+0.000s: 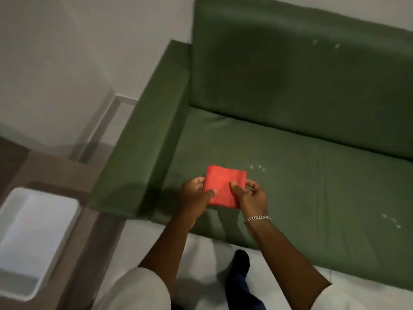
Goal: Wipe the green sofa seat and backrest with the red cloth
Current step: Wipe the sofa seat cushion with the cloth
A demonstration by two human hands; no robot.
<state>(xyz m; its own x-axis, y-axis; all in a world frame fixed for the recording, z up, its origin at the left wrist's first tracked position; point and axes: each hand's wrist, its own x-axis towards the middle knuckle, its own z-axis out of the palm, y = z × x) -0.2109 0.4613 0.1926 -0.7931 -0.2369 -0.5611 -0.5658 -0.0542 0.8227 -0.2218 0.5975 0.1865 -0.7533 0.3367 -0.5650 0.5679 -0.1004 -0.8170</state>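
Note:
A folded red cloth is held flat just above the left part of the green sofa seat. My left hand pinches its left edge and my right hand, with a silver bracelet on the wrist, pinches its right edge. Small pale specks lie on the seat just right of the cloth, further right near the front edge, and on the green backrest high up.
The sofa's left armrest stands beside my left hand. A white rectangular tray lies on a brown surface at the lower left. White wall rises behind. My dark-socked foot stands on the pale floor before the sofa.

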